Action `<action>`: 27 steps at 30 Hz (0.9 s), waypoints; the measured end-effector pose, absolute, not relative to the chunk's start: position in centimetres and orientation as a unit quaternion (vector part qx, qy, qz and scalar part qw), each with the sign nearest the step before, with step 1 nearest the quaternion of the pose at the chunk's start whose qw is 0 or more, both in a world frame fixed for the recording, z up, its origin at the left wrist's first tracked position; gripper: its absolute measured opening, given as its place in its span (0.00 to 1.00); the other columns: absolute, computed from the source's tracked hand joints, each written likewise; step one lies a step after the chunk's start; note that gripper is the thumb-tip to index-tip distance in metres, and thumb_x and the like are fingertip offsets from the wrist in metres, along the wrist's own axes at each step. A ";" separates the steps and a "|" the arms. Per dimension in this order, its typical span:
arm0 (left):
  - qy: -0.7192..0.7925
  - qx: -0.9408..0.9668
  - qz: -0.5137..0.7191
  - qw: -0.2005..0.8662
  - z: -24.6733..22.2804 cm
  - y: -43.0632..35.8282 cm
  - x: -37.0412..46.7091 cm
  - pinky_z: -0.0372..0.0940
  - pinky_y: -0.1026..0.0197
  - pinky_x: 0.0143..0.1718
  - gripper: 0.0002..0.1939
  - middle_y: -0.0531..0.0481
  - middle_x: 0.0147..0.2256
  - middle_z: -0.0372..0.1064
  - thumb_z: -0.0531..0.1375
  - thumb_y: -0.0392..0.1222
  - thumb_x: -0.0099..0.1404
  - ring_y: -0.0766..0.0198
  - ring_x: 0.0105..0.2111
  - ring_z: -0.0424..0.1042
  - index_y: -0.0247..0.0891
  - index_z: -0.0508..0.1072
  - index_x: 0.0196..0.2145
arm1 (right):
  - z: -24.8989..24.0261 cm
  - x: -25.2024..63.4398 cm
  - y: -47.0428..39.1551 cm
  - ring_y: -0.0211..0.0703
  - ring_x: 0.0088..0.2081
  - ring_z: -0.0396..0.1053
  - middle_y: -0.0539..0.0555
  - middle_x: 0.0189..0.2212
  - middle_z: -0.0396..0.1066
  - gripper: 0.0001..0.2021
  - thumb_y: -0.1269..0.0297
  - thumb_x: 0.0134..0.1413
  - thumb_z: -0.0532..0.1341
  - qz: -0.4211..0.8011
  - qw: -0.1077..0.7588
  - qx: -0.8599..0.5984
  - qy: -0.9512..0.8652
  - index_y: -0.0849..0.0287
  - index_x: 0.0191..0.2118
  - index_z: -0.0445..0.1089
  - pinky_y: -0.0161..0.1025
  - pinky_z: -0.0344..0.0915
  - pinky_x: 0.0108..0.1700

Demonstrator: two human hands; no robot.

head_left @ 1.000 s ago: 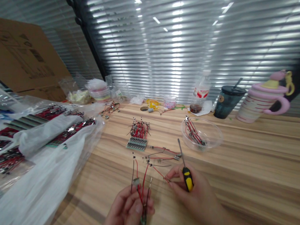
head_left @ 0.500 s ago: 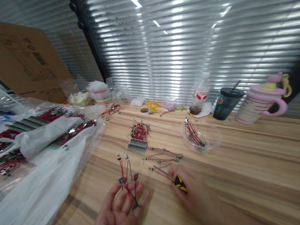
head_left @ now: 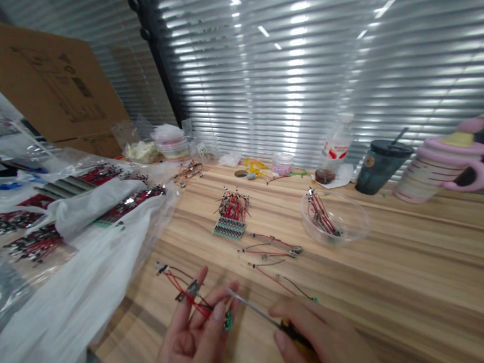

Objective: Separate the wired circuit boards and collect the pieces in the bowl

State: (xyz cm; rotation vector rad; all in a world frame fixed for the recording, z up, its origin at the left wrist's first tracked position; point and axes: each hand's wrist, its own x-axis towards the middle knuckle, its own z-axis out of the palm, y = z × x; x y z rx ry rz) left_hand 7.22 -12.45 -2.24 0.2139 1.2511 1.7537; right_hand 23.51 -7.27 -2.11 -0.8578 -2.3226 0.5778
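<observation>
My left hand (head_left: 193,334) is pinched around a small green circuit board (head_left: 228,321) with red and black wires. The wires run left over the fingers and end in small metal parts near the fingertips. My right hand (head_left: 327,335) grips a screwdriver (head_left: 256,309) with a black and yellow handle. Its thin metal shaft points left, the tip close to my left fingertips; whether it touches them I cannot tell. Just beyond the hands, several loose wired assemblies (head_left: 271,252) lie on the wooden table.
A green board panel (head_left: 229,229) with bunched red wires lies mid-table. To its right stands a clear plastic bowl (head_left: 356,229) holding wired parts. Plastic bags (head_left: 89,282) with more boards cover the left side. A bottle (head_left: 338,143), dark cup (head_left: 381,166) and pink mug (head_left: 427,168) line the back.
The screwdriver tip has moved from the loose assemblies towards my left hand. My left hand has turned, so the held wires now lean left. The view has shifted slightly.
</observation>
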 end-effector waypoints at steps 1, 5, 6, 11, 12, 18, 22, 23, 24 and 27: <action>0.505 0.082 0.725 0.461 -2.1 -12.4 7.0 0.70 0.67 0.42 0.42 0.49 0.39 0.75 0.70 0.40 0.46 0.60 0.44 0.73 0.46 0.57 0.57 | -2.2 23.5 -7.3 0.42 0.26 0.71 0.52 0.28 0.72 0.07 0.68 0.52 0.57 0.188 0.292 -0.311 -0.885 0.55 0.37 0.68 0.33 0.64 0.25; 0.472 0.079 0.737 0.478 -2.2 -12.2 6.1 0.70 0.55 0.46 0.33 0.40 0.47 0.71 0.67 0.37 0.50 0.50 0.49 0.69 0.39 0.61 0.53 | -2.2 23.7 -7.0 0.38 0.21 0.69 0.52 0.23 0.70 0.05 0.69 0.50 0.58 0.093 0.249 -0.260 -0.928 0.56 0.34 0.69 0.30 0.62 0.21; 0.468 0.083 0.729 0.493 -2.3 -12.2 6.0 0.69 0.53 0.47 0.34 0.39 0.47 0.70 0.67 0.34 0.48 0.49 0.49 0.69 0.39 0.61 0.53 | -2.2 23.8 -6.9 0.38 0.20 0.68 0.51 0.22 0.69 0.05 0.69 0.50 0.59 0.086 0.235 -0.254 -0.934 0.56 0.34 0.70 0.30 0.61 0.20; 0.469 0.102 0.698 0.532 -2.3 -12.1 6.2 0.67 0.55 0.51 0.38 0.37 0.48 0.70 0.69 0.30 0.43 0.49 0.49 0.69 0.37 0.61 0.52 | -2.3 23.8 -6.8 0.39 0.22 0.70 0.52 0.24 0.70 0.06 0.69 0.51 0.57 0.096 0.218 -0.264 -0.935 0.56 0.35 0.69 0.30 0.63 0.22; 0.479 0.105 0.692 0.529 -2.2 -12.0 6.2 0.67 0.56 0.50 0.37 0.37 0.47 0.70 0.70 0.31 0.43 0.49 0.49 0.69 0.36 0.62 0.51 | -2.3 23.8 -6.8 0.38 0.22 0.70 0.52 0.24 0.70 0.05 0.69 0.51 0.57 0.101 0.222 -0.269 -0.932 0.56 0.35 0.69 0.29 0.64 0.22; 0.566 0.153 0.656 0.475 -1.9 -12.1 5.7 0.72 0.67 0.38 0.31 0.39 0.39 0.75 0.71 0.35 0.41 0.54 0.41 0.74 0.33 0.68 0.45 | -1.7 23.8 -6.9 0.40 0.22 0.70 0.53 0.24 0.71 0.06 0.67 0.53 0.56 0.101 0.277 -0.273 -0.916 0.57 0.34 0.70 0.31 0.66 0.22; 0.606 0.183 0.642 0.432 -2.0 -12.3 5.3 0.73 0.70 0.35 0.28 0.43 0.33 0.77 0.73 0.32 0.35 0.55 0.36 0.76 0.32 0.72 0.37 | -1.6 24.0 -7.0 0.40 0.23 0.71 0.53 0.25 0.71 0.05 0.68 0.53 0.56 0.110 0.275 -0.268 -0.917 0.57 0.34 0.70 0.30 0.66 0.23; 0.612 0.190 0.639 0.425 -2.0 -12.3 5.3 0.73 0.71 0.34 0.26 0.44 0.33 0.77 0.73 0.32 0.34 0.55 0.36 0.76 0.31 0.73 0.35 | -1.7 24.0 -7.0 0.39 0.23 0.71 0.53 0.25 0.71 0.05 0.68 0.53 0.56 0.117 0.270 -0.268 -0.917 0.57 0.34 0.70 0.29 0.66 0.24; 0.617 0.196 0.637 0.418 -2.0 -12.4 5.3 0.73 0.72 0.34 0.24 0.44 0.33 0.77 0.73 0.32 0.34 0.56 0.35 0.77 0.31 0.74 0.33 | -1.7 24.0 -7.0 0.39 0.24 0.71 0.53 0.25 0.71 0.05 0.68 0.53 0.56 0.122 0.266 -0.271 -0.917 0.57 0.34 0.69 0.29 0.66 0.25; 0.630 0.214 0.633 0.396 -2.0 -12.7 5.3 0.72 0.73 0.34 0.19 0.44 0.33 0.77 0.72 0.35 0.38 0.58 0.33 0.77 0.31 0.76 0.32 | -1.8 24.1 -6.9 0.38 0.24 0.70 0.53 0.24 0.71 0.06 0.68 0.55 0.55 0.134 0.258 -0.280 -0.915 0.57 0.33 0.69 0.28 0.65 0.26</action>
